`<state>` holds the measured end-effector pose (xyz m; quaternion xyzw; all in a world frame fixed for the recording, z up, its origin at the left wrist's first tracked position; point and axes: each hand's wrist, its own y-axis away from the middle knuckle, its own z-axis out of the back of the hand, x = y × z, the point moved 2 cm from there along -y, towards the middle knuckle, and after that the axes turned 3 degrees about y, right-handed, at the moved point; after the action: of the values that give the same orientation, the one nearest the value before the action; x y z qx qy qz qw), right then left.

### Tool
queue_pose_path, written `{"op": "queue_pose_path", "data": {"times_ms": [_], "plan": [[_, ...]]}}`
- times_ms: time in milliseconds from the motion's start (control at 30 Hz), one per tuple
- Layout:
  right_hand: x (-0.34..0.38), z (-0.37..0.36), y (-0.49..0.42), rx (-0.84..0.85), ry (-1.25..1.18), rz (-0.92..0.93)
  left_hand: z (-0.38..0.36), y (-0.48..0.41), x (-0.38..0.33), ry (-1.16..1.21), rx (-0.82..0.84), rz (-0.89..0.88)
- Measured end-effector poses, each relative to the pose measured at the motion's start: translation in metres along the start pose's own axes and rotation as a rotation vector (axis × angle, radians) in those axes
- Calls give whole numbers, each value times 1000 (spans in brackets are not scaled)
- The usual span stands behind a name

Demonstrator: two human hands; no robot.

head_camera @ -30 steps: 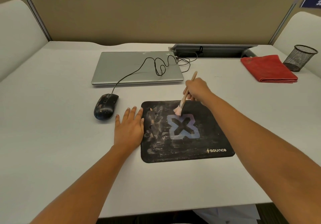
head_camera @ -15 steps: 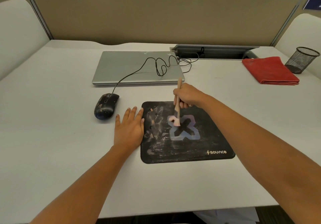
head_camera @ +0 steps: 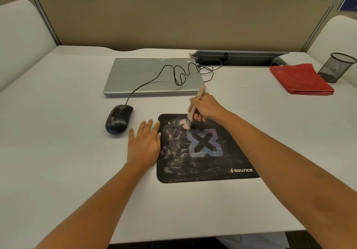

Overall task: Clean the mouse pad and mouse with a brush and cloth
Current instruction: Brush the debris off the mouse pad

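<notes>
While the right hand grips the wooden brush in curled fingers, its bristles touch the far left part of the dusty black mouse pad. The left hand lies flat, fingers straight, on the desk against the pad's left edge. Just left sits the mouse; the folded red cloth lies well apart, far right

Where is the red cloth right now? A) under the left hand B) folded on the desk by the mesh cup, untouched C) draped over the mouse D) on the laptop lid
B: the red cloth lies folded on the desk beside the mesh cup; the right hand grips the brush instead.
</notes>
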<state>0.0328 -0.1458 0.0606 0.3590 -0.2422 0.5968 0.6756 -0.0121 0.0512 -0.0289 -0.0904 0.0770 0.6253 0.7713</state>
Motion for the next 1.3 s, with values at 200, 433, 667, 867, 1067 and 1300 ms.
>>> {"op": "queue_pose_path", "data": {"times_ms": [200,433,667,867,1067,1300], "plan": [[4,8,4,18,-27,-38,0,0,0,-3,3,1],[-4,-5,-3,-205,-65,12,0,0,-1,-14,2,3],[3,-19,12,224,-37,-43,0,0,-1,-19,7,3],[12,-11,4,-168,-129,0,0,0,-1,-19,16,9],[2,-17,4,-178,-72,28,1,0,-1,-27,18,12],[-2,-4,16,206,29,-57,-1,0,0,-12,2,8]]}}
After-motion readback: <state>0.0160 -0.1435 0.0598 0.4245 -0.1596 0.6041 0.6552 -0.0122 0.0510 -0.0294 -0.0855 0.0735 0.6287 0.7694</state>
